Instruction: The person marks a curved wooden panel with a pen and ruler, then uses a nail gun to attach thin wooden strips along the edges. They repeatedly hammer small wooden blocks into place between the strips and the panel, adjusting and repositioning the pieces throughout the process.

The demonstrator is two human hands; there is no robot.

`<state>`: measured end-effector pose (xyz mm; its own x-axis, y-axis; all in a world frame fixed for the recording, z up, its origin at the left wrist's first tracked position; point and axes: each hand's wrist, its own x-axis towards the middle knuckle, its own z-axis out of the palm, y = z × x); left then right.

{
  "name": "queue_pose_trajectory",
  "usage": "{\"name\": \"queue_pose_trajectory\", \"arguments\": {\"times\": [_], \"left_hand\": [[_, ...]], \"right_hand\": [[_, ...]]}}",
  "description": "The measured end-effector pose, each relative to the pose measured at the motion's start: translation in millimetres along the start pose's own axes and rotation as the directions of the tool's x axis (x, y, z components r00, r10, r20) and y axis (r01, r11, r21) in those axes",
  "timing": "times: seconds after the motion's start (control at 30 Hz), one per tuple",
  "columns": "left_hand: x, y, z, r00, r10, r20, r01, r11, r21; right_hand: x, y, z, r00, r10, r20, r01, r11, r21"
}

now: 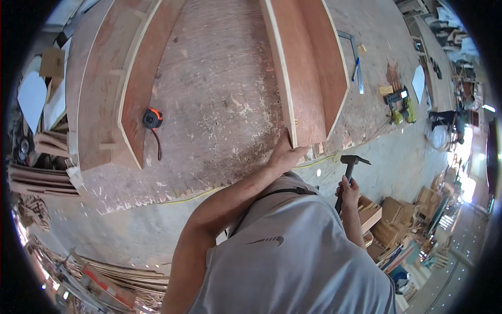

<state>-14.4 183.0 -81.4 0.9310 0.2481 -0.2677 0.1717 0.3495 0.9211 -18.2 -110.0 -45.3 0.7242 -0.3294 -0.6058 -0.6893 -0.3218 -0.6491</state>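
Note:
A long plywood channel (306,89), reddish-brown with pale cut edges, lies on the worktable (219,78) and reaches toward me. My left hand (287,154) grips its near end at the left corner, with the fingers partly hidden behind the wood. To the right, off the table's near edge, my right hand (348,192) is closed round the dark handle of a claw hammer (353,161). The hammer is upright with its head at the top, apart from the channel.
A second long plywood piece (133,99) lies at the left, a tape measure (152,119) beside it. Right of the channel are a metal square (360,78), a blue pen (356,69) and a green nail gun (401,107). Stacked boards (42,180) and wood scraps (397,220) surround the table.

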Motion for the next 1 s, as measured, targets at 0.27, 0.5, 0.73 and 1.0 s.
{"name": "queue_pose_trajectory", "arguments": {"times": [0.27,0.5,0.73,1.0], "left_hand": [[6.6,-31.4,-1.2,0.987,-0.123,0.101,0.133,0.986,-0.105],[-30.0,-41.6,-51.4,0.763,-0.536,0.361,0.633,0.732,-0.252],[-46.5,-56.5,-36.2,0.689,-0.708,0.156,0.707,0.609,-0.359],[-27.8,-125.7,16.3,0.852,-0.468,0.234,0.493,0.569,-0.658]], "right_hand": [[17.3,-18.9,7.5,0.998,-0.067,0.002,0.066,0.995,0.075],[113.8,-65.5,4.5,0.948,-0.319,0.013,0.319,0.948,-0.019],[156.4,-119.5,59.0,0.637,-0.766,0.083,0.771,0.634,-0.071],[43.1,-235.2,193.6,0.255,-0.484,0.837,0.862,0.506,0.030]]}}
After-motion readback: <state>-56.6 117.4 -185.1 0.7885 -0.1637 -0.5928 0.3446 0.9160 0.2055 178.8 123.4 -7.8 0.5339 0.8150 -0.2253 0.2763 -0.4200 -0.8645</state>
